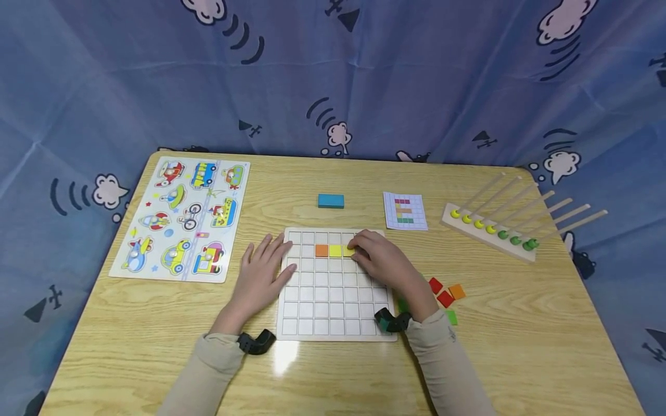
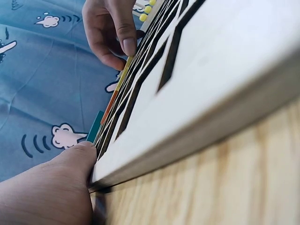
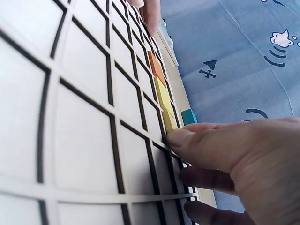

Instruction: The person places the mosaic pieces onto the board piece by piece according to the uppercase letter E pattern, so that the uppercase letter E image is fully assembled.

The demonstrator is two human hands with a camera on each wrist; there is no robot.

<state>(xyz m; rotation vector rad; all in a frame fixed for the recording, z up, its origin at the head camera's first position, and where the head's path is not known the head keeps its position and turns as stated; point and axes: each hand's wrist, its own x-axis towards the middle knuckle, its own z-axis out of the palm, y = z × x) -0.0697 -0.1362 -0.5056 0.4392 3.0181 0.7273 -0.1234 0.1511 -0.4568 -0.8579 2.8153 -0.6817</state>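
Note:
A white grid board (image 1: 314, 294) lies flat in the middle of the table. In its second row sit an orange tile (image 1: 321, 251) and a yellow tile (image 1: 335, 251), side by side. My right hand (image 1: 382, 260) pinches a second yellow tile (image 3: 169, 123) between thumb and fingers, right beside the first one at the same row. My left hand (image 1: 262, 271) rests with spread, straight fingers at the board's left edge, thumb and fingertips on the rim. In the left wrist view the left thumb (image 2: 77, 157) lies along the board's edge.
Loose red tiles (image 1: 445, 299), an orange one (image 1: 456, 291) and green ones (image 1: 451, 317) lie by the right forearm. Behind the board are a blue block (image 1: 330, 201) and a printed pattern card (image 1: 406, 221). A vehicle puzzle (image 1: 202, 271) lies left; a pegged bead rack (image 1: 512, 247) stands right.

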